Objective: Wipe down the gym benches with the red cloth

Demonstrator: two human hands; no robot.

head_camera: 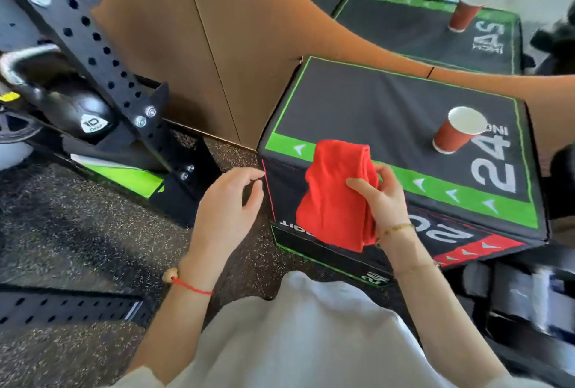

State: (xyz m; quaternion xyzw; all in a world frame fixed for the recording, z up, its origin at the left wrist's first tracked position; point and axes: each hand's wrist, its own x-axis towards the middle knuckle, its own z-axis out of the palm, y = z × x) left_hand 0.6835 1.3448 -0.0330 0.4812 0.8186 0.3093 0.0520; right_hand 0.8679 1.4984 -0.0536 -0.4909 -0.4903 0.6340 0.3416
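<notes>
A folded red cloth point(334, 191) hangs in front of the near corner of a black and green padded gym box point(373, 113) marked 24. My right hand point(381, 197) grips the cloth from its right side, thumb and fingers curled round the fold. To the left of the box, my left hand point(228, 204) hovers over the floor with loosely curled fingers and holds nothing. A second box point(413, 26) of the same kind stands behind the first.
A red paper cup point(457, 130) stands on the near box's top at the right. Another red cup point(463, 15) is on the far box. A black perforated rack upright point(102, 57) and a kettlebell point(62, 98) stand at the left. A tan wall panel point(199, 45) rises behind. Speckled rubber floor point(77, 232) lies below.
</notes>
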